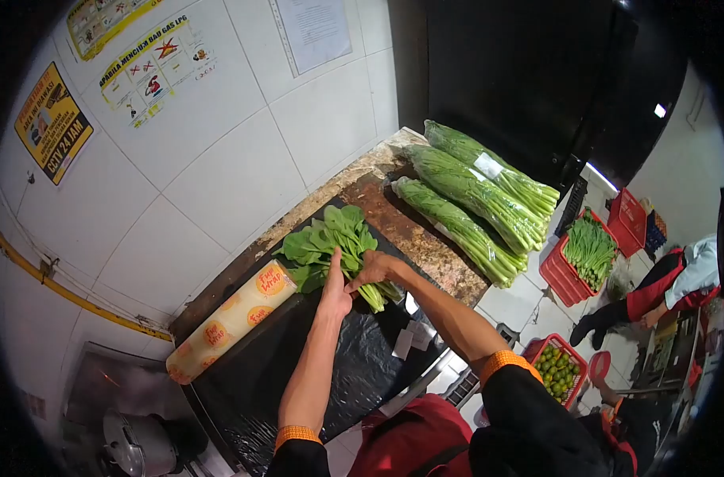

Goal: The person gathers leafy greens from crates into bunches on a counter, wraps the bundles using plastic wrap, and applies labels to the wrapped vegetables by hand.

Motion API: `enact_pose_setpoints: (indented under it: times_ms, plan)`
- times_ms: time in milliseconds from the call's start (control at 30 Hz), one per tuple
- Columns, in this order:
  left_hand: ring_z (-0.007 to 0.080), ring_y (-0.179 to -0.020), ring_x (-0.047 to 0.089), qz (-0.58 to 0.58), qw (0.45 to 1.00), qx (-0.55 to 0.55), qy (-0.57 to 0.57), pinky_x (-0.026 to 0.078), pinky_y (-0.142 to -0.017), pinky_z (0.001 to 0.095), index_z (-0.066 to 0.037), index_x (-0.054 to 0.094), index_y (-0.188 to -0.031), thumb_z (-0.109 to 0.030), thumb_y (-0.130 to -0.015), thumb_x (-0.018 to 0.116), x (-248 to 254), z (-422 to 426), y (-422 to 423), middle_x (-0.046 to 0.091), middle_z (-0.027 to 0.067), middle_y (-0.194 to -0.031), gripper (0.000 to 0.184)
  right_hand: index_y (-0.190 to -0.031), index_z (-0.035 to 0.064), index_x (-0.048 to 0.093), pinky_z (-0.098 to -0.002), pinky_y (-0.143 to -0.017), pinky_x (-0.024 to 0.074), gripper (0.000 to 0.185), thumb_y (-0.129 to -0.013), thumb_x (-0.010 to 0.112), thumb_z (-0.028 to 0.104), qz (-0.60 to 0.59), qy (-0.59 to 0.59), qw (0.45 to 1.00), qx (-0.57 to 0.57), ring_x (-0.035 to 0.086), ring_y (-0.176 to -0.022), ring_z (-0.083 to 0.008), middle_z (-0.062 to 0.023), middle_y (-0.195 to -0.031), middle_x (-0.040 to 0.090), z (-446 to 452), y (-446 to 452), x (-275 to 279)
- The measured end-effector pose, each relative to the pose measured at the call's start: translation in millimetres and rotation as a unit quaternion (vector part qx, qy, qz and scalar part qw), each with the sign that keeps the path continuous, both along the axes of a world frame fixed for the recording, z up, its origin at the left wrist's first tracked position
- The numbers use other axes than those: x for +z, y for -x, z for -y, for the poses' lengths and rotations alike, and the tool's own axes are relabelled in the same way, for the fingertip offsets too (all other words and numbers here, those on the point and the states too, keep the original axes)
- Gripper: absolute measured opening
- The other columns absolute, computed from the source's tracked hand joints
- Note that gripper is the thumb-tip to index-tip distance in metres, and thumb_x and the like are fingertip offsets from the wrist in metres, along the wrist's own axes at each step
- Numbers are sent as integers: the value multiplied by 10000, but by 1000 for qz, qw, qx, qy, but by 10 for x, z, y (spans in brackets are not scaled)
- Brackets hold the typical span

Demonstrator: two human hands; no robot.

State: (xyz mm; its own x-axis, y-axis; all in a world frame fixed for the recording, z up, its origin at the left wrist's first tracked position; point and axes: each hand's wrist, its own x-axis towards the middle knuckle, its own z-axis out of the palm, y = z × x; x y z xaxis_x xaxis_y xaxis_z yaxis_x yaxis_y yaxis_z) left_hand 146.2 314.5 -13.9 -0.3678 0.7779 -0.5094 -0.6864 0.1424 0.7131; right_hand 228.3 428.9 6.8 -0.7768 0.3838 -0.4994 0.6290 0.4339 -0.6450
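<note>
A bunch of leafy greens (pixel 342 230) lies on the black plastic-covered worktop (pixel 298 381), broad leaves toward the wall and pale stems toward me. My left hand (pixel 335 294) is closed on the near left side of the bunch, one digit stretched up along it. Against it, my right hand (pixel 371 269) grips the bunch from the right, fingers bent round the stems. Parts of both hands' fingers are hidden. Left of the greens rests a large roll of printed wrap (pixel 233 322). Small white labels (pixel 411 338) lie right of the stems.
Several bagged bundles of long greens (pixel 477 195) lie at the worktop's far end. On the floor to the right stand a red crate of greens (pixel 588 258) and a basket of small green fruit (pixel 557 370). Other people (pixel 664 286) are at the right. A metal pot (pixel 139 445) stands lower left.
</note>
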Motion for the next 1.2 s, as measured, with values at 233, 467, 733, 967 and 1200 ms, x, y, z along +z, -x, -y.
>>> enact_pose_setpoints:
  times_ms: [233,467,733,967,1200]
  plan:
    - [244,-1325,280,-14,999,-6,-51,141,-1115,451,-116,197,-1453,-561,-806,611,338,69,49,219,100,-1487,888,-851,-82,640,-402,-716,510,551,-502,788,318,-147,-70,983,-83,645,-839,-349,-258,-866,648,126,61,230]
    - [224,-1048,561,-267,949,-156,65,451,-869,389,-24,490,-1261,-500,-839,609,360,361,280,513,114,-1257,647,-1035,-100,559,-382,-755,519,670,-532,783,280,-6,-123,992,-28,640,-935,-345,-267,-988,636,70,167,315]
    - [302,-1105,426,-915,369,-96,132,281,-958,474,-79,422,-1337,-273,-643,789,437,814,832,504,88,-1178,810,-1070,-53,443,-429,-783,477,671,-575,765,267,-97,-44,994,-18,598,-950,-363,-261,-1010,597,-126,-35,-170]
    - [299,-1064,429,-902,336,-177,205,341,-908,418,-59,567,-1099,-293,-623,781,366,769,865,507,83,-1041,573,-1106,-31,395,-488,-744,478,590,-664,702,212,-134,-177,968,-118,612,-869,-442,-291,-914,624,71,12,92]
    - [293,-1065,427,-901,326,-197,206,338,-899,416,-45,633,-950,-290,-616,788,369,776,844,512,89,-1036,442,-1120,-64,379,-508,-745,478,608,-667,693,193,-146,-235,956,-98,607,-851,-463,-306,-874,625,-42,77,227]
